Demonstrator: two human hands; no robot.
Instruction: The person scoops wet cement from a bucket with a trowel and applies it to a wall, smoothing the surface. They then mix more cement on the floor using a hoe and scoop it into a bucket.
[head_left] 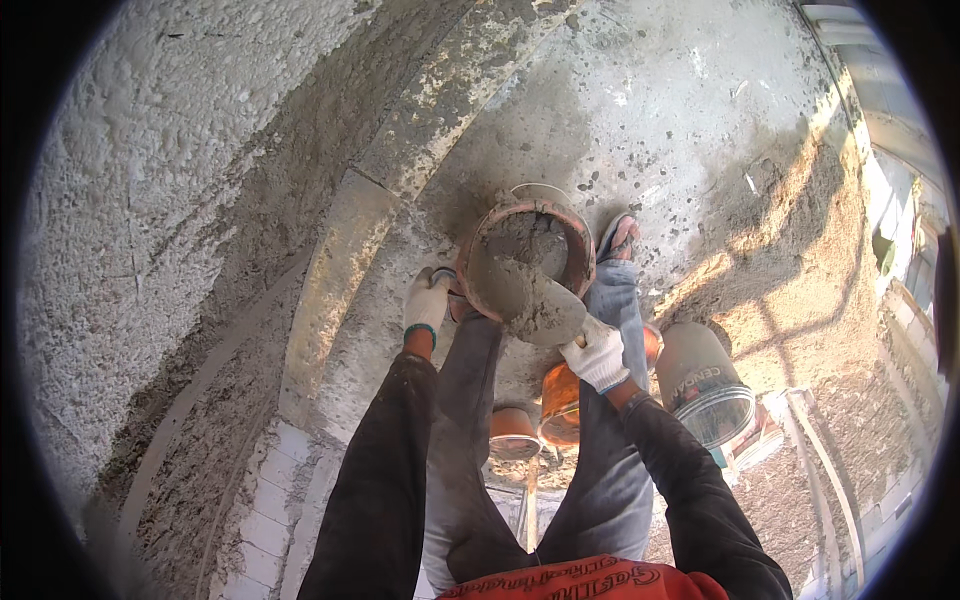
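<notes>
A round orange-brown bucket (582, 222) stands between my feet, smeared with grey mortar and with wet mortar (515, 232) inside. My right hand (598, 355), in a white knitted glove, is closed round the handle of a trowel. The trowel's blade (545, 308) carries a heap of mortar and lies over the near rim of the bucket. On the bucket's left side my left hand (428, 302), also gloved, is closed around a dark curved piece that I cannot make out. Its fingertips are partly hidden.
A rough plastered wall (150, 200) rises at left, with a mortar-stained ledge (345, 255) along its foot. Behind my right leg stand a clear grey bucket (705, 380) and an orange bucket (560, 405); a smaller orange container (513, 435) sits between my legs. Mortar splashes dot the concrete floor (690, 110).
</notes>
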